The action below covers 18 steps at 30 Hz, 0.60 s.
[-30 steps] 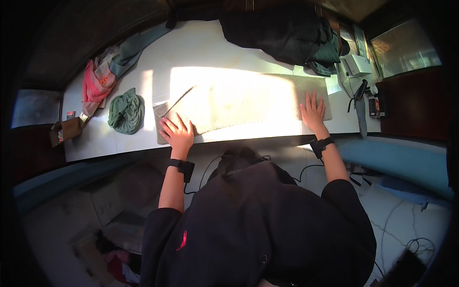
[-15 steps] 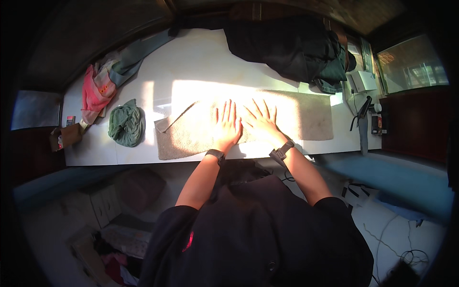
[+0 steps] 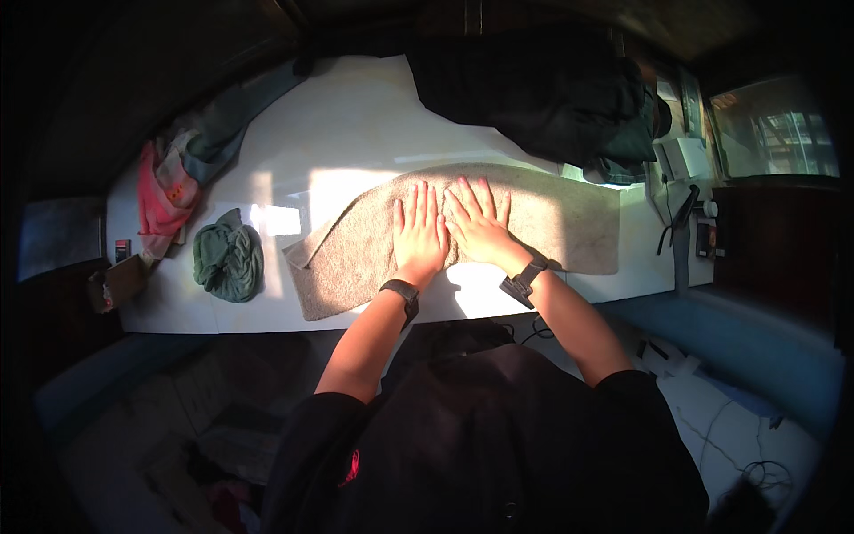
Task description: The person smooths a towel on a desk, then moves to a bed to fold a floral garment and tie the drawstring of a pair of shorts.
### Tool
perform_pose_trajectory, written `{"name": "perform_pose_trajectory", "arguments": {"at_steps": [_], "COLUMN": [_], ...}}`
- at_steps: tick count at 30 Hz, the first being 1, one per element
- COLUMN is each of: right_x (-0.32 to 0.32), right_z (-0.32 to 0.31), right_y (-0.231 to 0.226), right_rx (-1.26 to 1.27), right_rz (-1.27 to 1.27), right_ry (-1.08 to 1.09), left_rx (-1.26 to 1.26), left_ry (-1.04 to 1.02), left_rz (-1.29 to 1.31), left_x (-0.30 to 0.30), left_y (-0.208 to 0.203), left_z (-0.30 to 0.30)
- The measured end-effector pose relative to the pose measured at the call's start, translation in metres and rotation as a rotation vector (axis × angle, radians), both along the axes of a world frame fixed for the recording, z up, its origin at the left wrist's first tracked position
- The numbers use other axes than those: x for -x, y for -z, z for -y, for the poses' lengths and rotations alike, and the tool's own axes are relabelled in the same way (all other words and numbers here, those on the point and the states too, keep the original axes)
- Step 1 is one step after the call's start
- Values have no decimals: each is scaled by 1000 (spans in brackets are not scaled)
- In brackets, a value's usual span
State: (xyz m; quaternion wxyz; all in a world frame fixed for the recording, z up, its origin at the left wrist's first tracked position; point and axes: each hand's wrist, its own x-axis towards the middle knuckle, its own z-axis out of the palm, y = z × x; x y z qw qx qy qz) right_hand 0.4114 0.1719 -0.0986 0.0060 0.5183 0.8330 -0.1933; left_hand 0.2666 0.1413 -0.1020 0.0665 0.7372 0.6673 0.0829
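A beige towel [image 3: 356, 254] lies folded into a long strip on the white table, its far edge bowed outward. Both palms press down on its middle, side by side. My left hand [image 3: 421, 233] is flat, with its fingers stretched forward. My right hand [image 3: 485, 227] also lies flat, fingers spread, its thumb side close to the left hand. Neither hand grips anything. A dark band sits on each wrist. Towards the left end of the towel, a corner is turned with a dark line along its edge.
A crumpled green cloth [image 3: 229, 256] sits left of the towel. Beyond it lies a pink and grey cloth [image 3: 169, 187]. Dark clothing [image 3: 534, 98] is heaped along the far edge. A small cardboard box [image 3: 116, 283] stands at the left end, a white box [image 3: 687, 158] at the right.
The view has shifted and darkened. The towel's far edge now bows outward more, and its left end sits lower in the picture. Both hands stay flat on it, the right hand's fingers closer together.
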Motion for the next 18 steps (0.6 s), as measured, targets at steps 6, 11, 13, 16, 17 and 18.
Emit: {"name": "perform_pose_trajectory", "arguments": {"at_steps": [6, 11, 13, 16, 17, 18], "right_x": [10, 12, 12, 17, 19, 20], "right_z": [-20, -40, -49, -63, -68, -70], "right_y": [3, 8, 5, -3, -7, -10], "right_rx": [5, -8, 0, 94, 91, 121], "right_rz": [-23, -16, -40, -23, -28, -7], "right_ry": [-14, -28, -27, -44, -46, -51], "left_rx": [-2, -43, -60, -121, -124, -136], "left_ry": [-34, -85, -91, -130, -132, -152], "left_rz": [41, 76, 70, -14, -19, -26], "left_x": [2, -1, -3, -3, -3, -4], "left_y": [-2, 0, -1, 2, 4, 6], "left_z": [-14, -30, -36, -42, -45, -46]}}
